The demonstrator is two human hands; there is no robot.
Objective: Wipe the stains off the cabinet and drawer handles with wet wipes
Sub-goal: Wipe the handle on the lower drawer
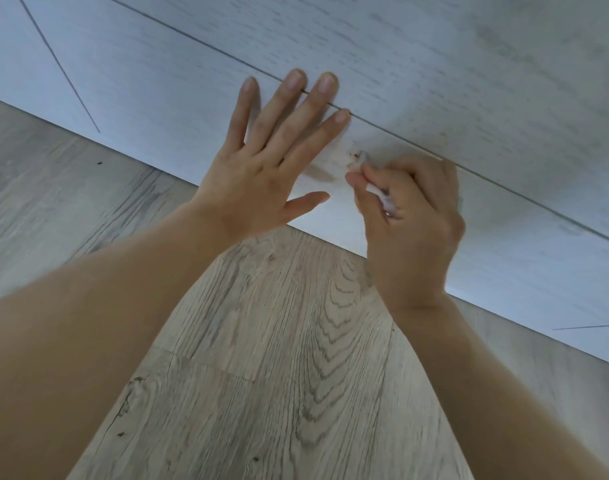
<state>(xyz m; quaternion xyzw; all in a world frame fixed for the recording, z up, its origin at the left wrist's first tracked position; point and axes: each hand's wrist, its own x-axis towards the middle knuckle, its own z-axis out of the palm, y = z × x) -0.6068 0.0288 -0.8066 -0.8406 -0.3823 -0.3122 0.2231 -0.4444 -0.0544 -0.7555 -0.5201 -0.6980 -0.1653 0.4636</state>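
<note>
A white wood-grain cabinet front (434,81) fills the top of the head view, with a thin dark seam between two drawer panels. My left hand (272,157) lies flat on the lower panel, fingers spread and straight, fingertips across the seam. My right hand (410,216) grips a crumpled white wet wipe (379,195) and holds it against the panel. A brownish smear (322,173) and small reddish specks (354,154) mark the panel between the two hands, just left of the wipe. No handle is visible.
Light oak-look floorboards (296,341) run below the cabinet's bottom edge. Further panel seams (60,67) cross the cabinet at the far left. A small dark speck (99,163) lies on the floor at left.
</note>
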